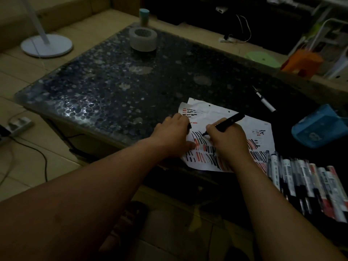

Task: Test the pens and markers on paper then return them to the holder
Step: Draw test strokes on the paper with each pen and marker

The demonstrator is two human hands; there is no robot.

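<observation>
While right hand (pixel 228 141) grips marker (pixel 229 121) on paper (pixel 252 125) near table (pixel 113 91) edge, left hand (pixel 173 136) clutches cap (pixel 189 126)

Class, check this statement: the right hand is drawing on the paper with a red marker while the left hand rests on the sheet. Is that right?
One detail is wrong: the marker in the right hand is black, not red. The head view shows its black body and its tip on the paper, while the left hand rests on the sheet.
</observation>
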